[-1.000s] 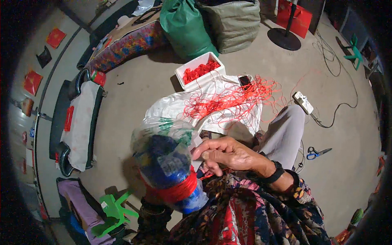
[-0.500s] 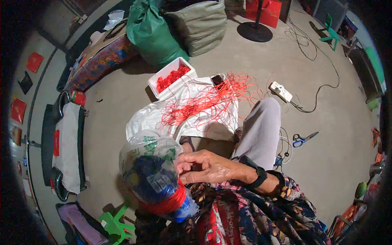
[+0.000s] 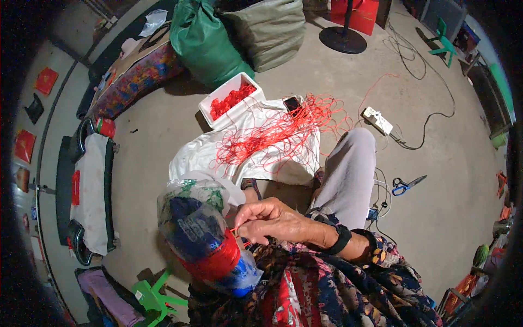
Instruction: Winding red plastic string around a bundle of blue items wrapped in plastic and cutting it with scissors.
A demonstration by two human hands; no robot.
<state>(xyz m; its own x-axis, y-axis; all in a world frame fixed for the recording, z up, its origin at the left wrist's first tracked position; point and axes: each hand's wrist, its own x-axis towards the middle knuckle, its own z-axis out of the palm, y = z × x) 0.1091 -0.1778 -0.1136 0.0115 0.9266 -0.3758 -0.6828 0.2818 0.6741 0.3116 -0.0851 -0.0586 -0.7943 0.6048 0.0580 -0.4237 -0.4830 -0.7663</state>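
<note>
The right hand (image 3: 267,220), with a black wristband (image 3: 341,240), is bent at the fingers, thumb and fingertips pinched together on a thin red strand (image 3: 234,230) at the right side of a plastic-wrapped blue bundle (image 3: 196,223). The bundle tilts at the lap, its clear, crinkled end pointing away from the person, and a thick band of red cord (image 3: 215,261) circles it nearer the body. The left hand is hidden, so how it is held cannot be told. Ahead, a loose tangle of red string (image 3: 267,139) spreads over a white sheet (image 3: 190,158) on the floor, with a dark phone-like slab (image 3: 291,103) at the tangle's far edge. A white box (image 3: 205,112) holding red stringy pieces (image 3: 231,102) stands at the sheet's far side, near a tied green sack (image 3: 212,46). To the right, past the raised grey trouser knee (image 3: 351,163), lie a white power strip (image 3: 377,120) and blue-handled scissors (image 3: 400,189); a bright green plastic stool (image 3: 152,298) is at lower left.
</note>
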